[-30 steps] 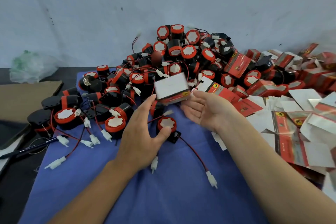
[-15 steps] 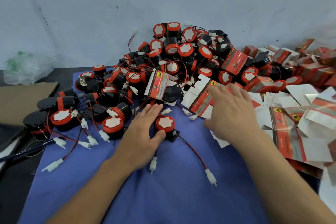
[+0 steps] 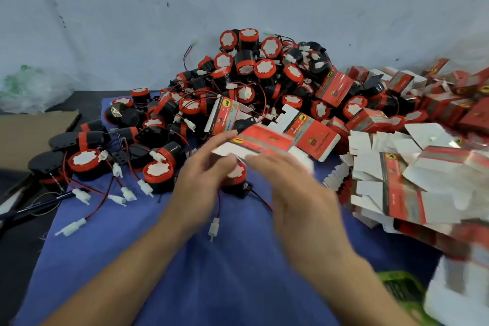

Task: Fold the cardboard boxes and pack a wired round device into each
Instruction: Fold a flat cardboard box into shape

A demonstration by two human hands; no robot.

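**Wall** [image 3: 105,8]: pale grey, behind everything.

**Counter** [image 3: 16,259]: dark; a bare strip shows at the left.

**Blue cloth** [image 3: 185,286]: spread over the counter and under both forearms.

**Pile of round devices** [image 3: 264,69]: black bodies with red bands and white faces, heaped against the wall at the cloth's far edge. It spills left and forward, with red and black wires and white plugs trailing onto the cloth.

**Heap of flat boxes** [image 3: 397,180]: unfolded red, grey and white cardboard, stacked loosely at the right of the cloth.

**Folded boxes** [image 3: 463,103]: red, lying behind the flat heap by the wall.

**Brown cardboard sheet** [image 3: 31,135]: flat on the counter at the far left.

**Plastic bag** [image 3: 31,90]: clear and crumpled, against the wall behind the sheet.

**Green basket** [image 3: 397,286]: only part shows, at the lower right and blurred.

**Right hand** [image 3: 301,193]: fingers stretched toward the near edge of the flat box. Motion blur hides whether it grasps.

**Left hand** [image 3: 201,185]: pinching the left end of the flat box, fingers above and thumb below. It is blurred too.

**Flat box** [image 3: 262,141]: red on top and white beneath, lifted between the hands above the cloth, just in front of the pile.

**Round device** [image 3: 236,176]: lies on the cloth under the flat box, between the two hands and partly hidden by them.

**White plug** [image 3: 213,227]: on this device's wire, lying on the cloth between the wrists.
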